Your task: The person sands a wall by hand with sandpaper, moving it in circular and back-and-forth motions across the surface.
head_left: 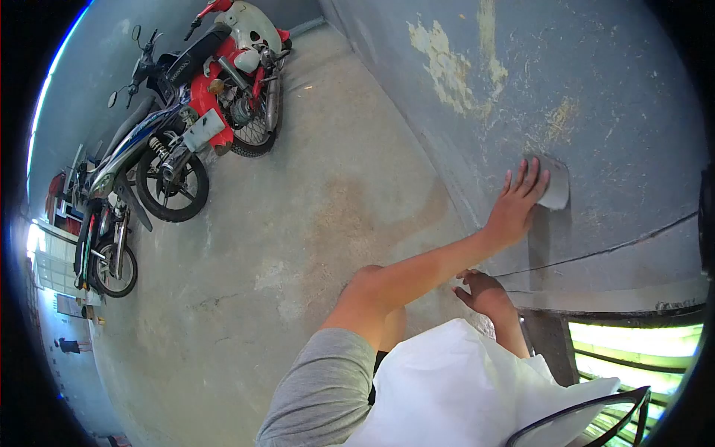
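Note:
Pressed against the grey-blue wall [625,112] is a pale, flat block [555,188] with rounded corners. My left hand [516,203] lies over its left side, fingers on the block, arm stretched across from the grey sleeve [324,387]. Bare patches of peeled paint [445,67] show on the wall above. My right hand [485,293] is lower down, near the foot of the wall, with fingers loosely bent and apart; nothing is visible in it.
Motorbikes stand on the concrete floor [298,186] at the left, including a red one [231,97] and a blue one [149,149]. A slatted opening [633,346] is at the lower right. Another person [71,346] is far off at the left. White cloth [462,387] covers the bottom.

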